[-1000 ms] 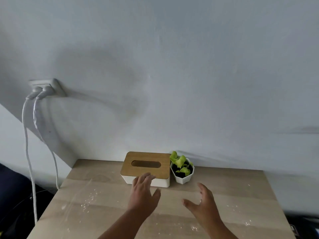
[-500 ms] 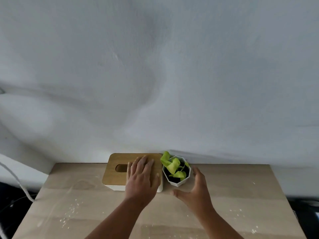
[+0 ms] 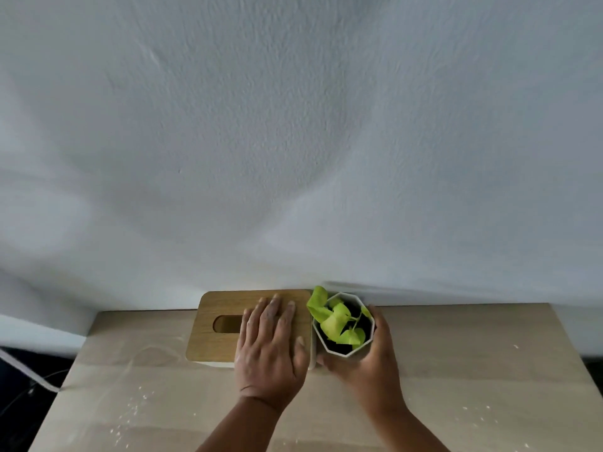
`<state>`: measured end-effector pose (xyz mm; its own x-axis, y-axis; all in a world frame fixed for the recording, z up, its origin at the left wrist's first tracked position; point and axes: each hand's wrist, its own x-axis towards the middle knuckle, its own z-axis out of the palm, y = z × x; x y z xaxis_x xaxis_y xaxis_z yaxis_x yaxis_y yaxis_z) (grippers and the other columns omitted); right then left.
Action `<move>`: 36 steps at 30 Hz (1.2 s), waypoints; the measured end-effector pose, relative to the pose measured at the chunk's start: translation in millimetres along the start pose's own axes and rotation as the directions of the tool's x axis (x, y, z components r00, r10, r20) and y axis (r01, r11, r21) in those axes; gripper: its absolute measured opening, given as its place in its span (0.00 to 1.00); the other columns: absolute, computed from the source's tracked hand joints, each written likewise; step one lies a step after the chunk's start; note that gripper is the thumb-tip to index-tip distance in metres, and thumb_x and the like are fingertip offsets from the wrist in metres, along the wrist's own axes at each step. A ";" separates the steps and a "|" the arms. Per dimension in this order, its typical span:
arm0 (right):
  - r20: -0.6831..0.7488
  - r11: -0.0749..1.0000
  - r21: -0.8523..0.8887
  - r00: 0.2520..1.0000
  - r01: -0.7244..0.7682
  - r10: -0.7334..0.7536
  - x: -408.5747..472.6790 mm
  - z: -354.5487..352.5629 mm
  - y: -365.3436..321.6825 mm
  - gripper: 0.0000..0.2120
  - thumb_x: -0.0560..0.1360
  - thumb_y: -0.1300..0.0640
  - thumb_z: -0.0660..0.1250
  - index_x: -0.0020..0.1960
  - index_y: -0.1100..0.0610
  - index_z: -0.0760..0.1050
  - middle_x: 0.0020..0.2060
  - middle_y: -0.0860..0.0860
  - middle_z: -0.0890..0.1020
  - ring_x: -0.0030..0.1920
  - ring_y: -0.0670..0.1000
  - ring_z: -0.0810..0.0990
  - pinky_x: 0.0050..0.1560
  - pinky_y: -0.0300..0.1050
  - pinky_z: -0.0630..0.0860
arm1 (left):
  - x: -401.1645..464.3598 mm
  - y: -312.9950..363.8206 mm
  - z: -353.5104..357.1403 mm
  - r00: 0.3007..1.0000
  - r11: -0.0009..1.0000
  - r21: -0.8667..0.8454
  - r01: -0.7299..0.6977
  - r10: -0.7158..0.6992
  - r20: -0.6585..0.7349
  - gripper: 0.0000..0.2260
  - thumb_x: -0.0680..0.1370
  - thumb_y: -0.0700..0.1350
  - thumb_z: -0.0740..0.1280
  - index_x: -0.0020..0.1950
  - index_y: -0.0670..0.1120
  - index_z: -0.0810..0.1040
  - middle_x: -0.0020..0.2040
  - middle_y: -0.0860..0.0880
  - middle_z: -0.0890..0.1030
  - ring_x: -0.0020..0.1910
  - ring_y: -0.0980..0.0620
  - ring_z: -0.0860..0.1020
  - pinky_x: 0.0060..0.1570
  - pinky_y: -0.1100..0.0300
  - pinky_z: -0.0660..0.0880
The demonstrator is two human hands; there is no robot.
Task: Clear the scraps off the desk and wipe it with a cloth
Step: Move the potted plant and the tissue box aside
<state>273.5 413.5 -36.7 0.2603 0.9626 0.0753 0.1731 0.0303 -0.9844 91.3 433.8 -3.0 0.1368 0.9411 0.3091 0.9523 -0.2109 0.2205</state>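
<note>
While white scraps (image 3: 135,411) lie scattered over the tabletop (image 3: 473,360), thickest toward 7 o'clock with a few near 4 o'clock, no cloth shows. At 12 o'clock, against the wall (image 3: 293,141), the left hand (image 3: 270,347) lies flat, fingers straight, on the tissue box's (image 3: 225,324) wooden lid. Just beside it, the right hand (image 3: 372,363) curls around the white faceted plant pot (image 3: 342,324) of green leaves.

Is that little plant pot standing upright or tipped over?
Upright. The white plant pot shows its open rim facing up, leaves inside, with the right hand wrapped around it on the desk.
</note>
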 end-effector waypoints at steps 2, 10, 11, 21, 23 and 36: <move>-0.021 1.000 0.004 1.000 -0.010 0.010 2.4 3.6 -0.8 0.51 0.54 0.45 0.88 0.71 0.35 0.65 0.63 0.35 0.78 0.64 0.39 0.79 0.60 0.33 0.76 | -0.3 -0.8 0.1 1.000 1.000 0.000 -0.007 0.007 -0.010 0.25 0.76 0.53 0.61 0.71 0.46 0.78 0.74 0.45 0.75 0.76 0.41 0.70 0.73 0.37 0.65; -0.059 0.998 -0.030 0.997 -0.056 0.054 0.8 4.6 6.2 0.46 0.56 0.43 0.86 0.69 0.43 0.69 0.60 0.39 0.80 0.60 0.40 0.81 0.59 0.45 0.81 | 1.5 3.3 -2.8 0.999 1.000 -0.004 -0.019 0.018 -0.042 0.26 0.75 0.51 0.60 0.71 0.44 0.79 0.73 0.42 0.76 0.74 0.38 0.72 0.71 0.35 0.67; -0.065 0.998 -0.036 0.997 -0.055 0.052 -0.9 4.4 6.3 0.46 0.56 0.43 0.86 0.69 0.42 0.69 0.60 0.38 0.80 0.61 0.40 0.81 0.59 0.43 0.80 | 1.3 2.9 -3.0 0.999 1.000 -0.002 -0.021 0.020 -0.044 0.26 0.75 0.51 0.60 0.71 0.44 0.79 0.73 0.42 0.76 0.74 0.38 0.72 0.71 0.35 0.67; -0.126 0.996 -0.075 0.991 -0.052 0.042 -23.1 -8.0 2.6 0.44 0.57 0.45 0.85 0.69 0.46 0.69 0.59 0.41 0.81 0.59 0.43 0.83 0.55 0.46 0.82 | 1.4 3.3 -2.3 1.000 1.000 -0.005 -0.009 0.009 -0.030 0.26 0.75 0.50 0.60 0.71 0.45 0.78 0.73 0.43 0.75 0.74 0.39 0.71 0.73 0.36 0.65; -0.121 0.995 -0.086 0.992 -0.044 0.033 -29.2 -13.8 -0.4 0.43 0.57 0.45 0.84 0.68 0.44 0.69 0.58 0.41 0.81 0.57 0.42 0.82 0.54 0.43 0.82 | 1.7 2.9 -2.2 1.000 1.000 -0.003 -0.006 0.006 -0.027 0.26 0.75 0.50 0.60 0.72 0.45 0.78 0.73 0.43 0.75 0.74 0.40 0.70 0.73 0.36 0.65; -0.172 0.997 -0.073 0.985 -0.023 0.010 -34.3 -89.2 -3.9 0.41 0.54 0.51 0.82 0.63 0.34 0.70 0.55 0.37 0.82 0.53 0.40 0.83 0.49 0.32 0.79 | 1.2 4.0 -1.2 1.000 1.000 0.022 0.018 -0.018 -0.007 0.26 0.75 0.51 0.59 0.71 0.46 0.78 0.73 0.43 0.75 0.75 0.41 0.69 0.75 0.38 0.63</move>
<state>348.6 356.4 -21.3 0.4219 0.9020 0.0914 0.2356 -0.0117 -0.9718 95.0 433.8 -0.6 0.1182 0.9429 0.3115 0.9605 -0.1882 0.2052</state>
